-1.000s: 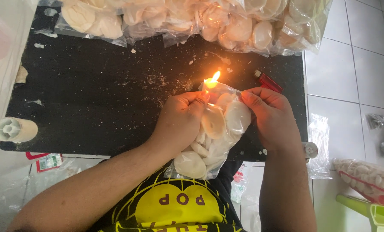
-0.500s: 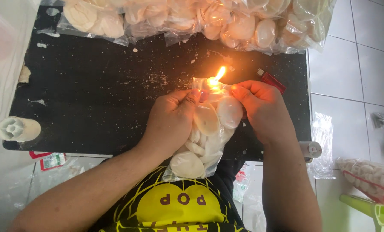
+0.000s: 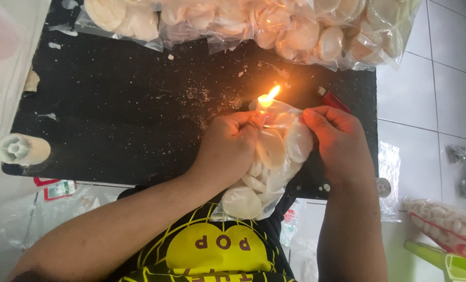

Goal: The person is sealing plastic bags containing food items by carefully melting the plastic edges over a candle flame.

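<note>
Clear bag of pale round crackers pinched at its top edge by both hands, at a flame.

The left hand and right hand are curled, knuckles up, grips pressed shut on the plastic. The bag's long axis runs from the lap up over the near edge of the black bench, mouth pointing away. A red lighter lies just beyond.

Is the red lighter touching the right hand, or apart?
Cannot tell. In the head view the red lighter lies on the black board just behind the right hand; its near end disappears behind the knuckles.
</note>
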